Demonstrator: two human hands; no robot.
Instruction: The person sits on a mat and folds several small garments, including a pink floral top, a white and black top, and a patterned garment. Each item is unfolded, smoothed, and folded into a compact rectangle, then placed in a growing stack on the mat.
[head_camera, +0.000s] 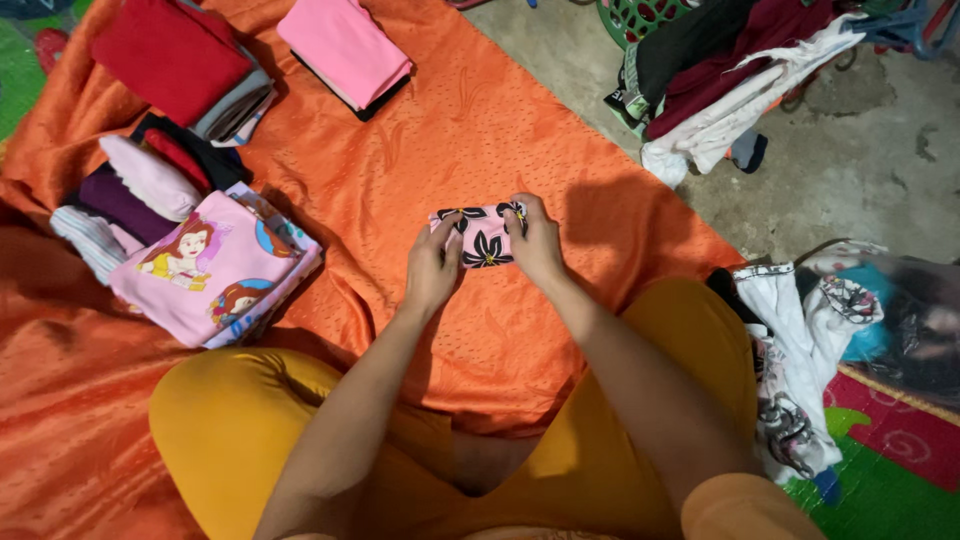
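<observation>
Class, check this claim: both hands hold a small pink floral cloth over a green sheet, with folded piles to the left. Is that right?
Not quite. The sheet is orange, not green, as the head view shows. The rest stands: left hand and right hand hold the pink floral cloth, with folded piles to the left.

Can't see most of the folded pink floral cloth (484, 237), tucked under both hands' fingers (519, 214). Green basket (640, 15) cut off at top edge, red garment (165, 50) upper left too.

orange sheet (420, 130) | folded clothes stacks (215, 270) | unfolded pile, perhaps basket (720, 70)
</observation>
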